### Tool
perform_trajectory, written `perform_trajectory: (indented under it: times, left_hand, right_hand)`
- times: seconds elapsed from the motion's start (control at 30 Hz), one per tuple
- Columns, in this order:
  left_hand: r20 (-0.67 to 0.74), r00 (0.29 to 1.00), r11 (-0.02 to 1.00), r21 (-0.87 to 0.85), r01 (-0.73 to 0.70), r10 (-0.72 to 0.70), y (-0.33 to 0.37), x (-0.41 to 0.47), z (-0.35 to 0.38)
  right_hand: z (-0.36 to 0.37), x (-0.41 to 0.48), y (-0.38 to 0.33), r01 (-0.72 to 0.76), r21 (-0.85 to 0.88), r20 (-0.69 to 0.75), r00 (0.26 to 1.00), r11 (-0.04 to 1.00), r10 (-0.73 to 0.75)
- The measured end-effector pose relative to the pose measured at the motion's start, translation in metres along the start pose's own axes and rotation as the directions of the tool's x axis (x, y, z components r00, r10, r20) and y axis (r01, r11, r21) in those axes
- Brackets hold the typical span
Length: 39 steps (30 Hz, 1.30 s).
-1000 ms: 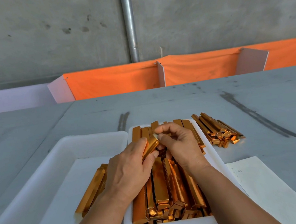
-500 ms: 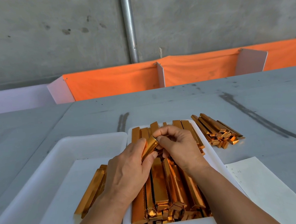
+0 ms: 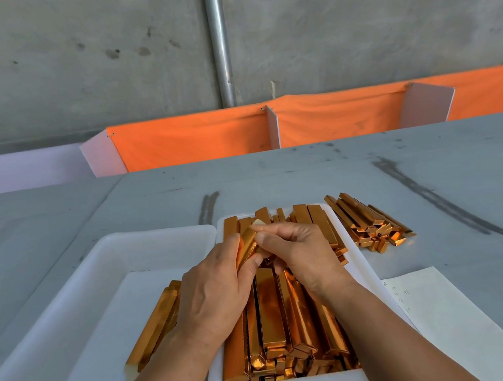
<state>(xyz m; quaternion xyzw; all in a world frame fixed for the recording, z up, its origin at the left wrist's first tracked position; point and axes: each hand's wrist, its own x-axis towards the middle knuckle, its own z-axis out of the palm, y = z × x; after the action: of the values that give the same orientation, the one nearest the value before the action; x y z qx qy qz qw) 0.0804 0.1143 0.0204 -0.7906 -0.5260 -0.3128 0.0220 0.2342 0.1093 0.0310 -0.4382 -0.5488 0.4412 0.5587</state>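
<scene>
My left hand (image 3: pixel 214 295) grips a long shiny gold-orange carton (image 3: pixel 247 244), tilted up toward the far side. My right hand (image 3: pixel 299 253) pinches the carton's top end, where a pale flap shows. Both hands hover over the right white tray (image 3: pixel 359 272), which is packed with several similar gold-orange cartons (image 3: pixel 287 319) lying lengthwise. The left white tray (image 3: pixel 78 287) holds a few cartons (image 3: pixel 154 325) on a white sheet, partly hidden by my left wrist.
A loose pile of gold-orange cartons (image 3: pixel 370 222) lies on the grey table right of the trays. A white paper with handwriting (image 3: pixel 447 319) sits at the near right. Orange cloth panels with white dividers (image 3: pixel 271 125) line the table's far edge before a concrete wall and pipe.
My right fingers have shifted on the carton's top end, and the pale flap now shows more. The left hand keeps its grip in the same place.
</scene>
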Motion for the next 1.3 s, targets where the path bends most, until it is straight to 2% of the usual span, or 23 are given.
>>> perform_trajectory:
  times: [0.27,0.67,0.8,0.9,1.03,1.13,1.3]
  left_hand:
    - [-0.023,0.999,0.997,-0.079,0.021,-0.023,0.002,0.001,0.000]
    - [-0.021,1.000,0.995,-0.097,0.015,-0.017,0.000,0.001,0.001]
    - [-0.017,1.000,0.996,-0.094,0.005,-0.007,-0.001,0.000,0.001]
    - [-0.005,1.000,0.996,-0.091,-0.022,0.022,0.000,0.000,0.001]
    - [0.006,0.998,0.994,-0.098,-0.057,0.057,0.000,0.000,0.000]
    - [0.004,0.998,0.993,-0.101,-0.064,0.065,0.000,0.000,0.000]
    - [0.007,0.998,0.994,-0.090,-0.067,0.068,-0.001,-0.001,0.000]
  right_hand:
    - [0.001,0.000,0.004,0.004,-0.003,0.013,1.000,1.000,-0.004]
    - [0.000,0.001,0.005,0.029,-0.012,0.022,0.999,1.000,-0.028]
    - [-0.002,0.001,0.002,0.026,0.016,-0.075,0.997,1.000,-0.024]
    - [-0.005,0.005,0.002,-0.065,0.122,-0.155,0.984,0.990,0.084]
    - [-0.007,0.007,0.002,-0.186,0.248,-0.057,0.977,0.951,0.206]
    - [-0.008,0.008,0.001,-0.192,0.262,0.003,0.980,0.946,0.198]
    - [-0.008,0.006,0.003,-0.167,0.218,-0.016,0.985,0.962,0.175]
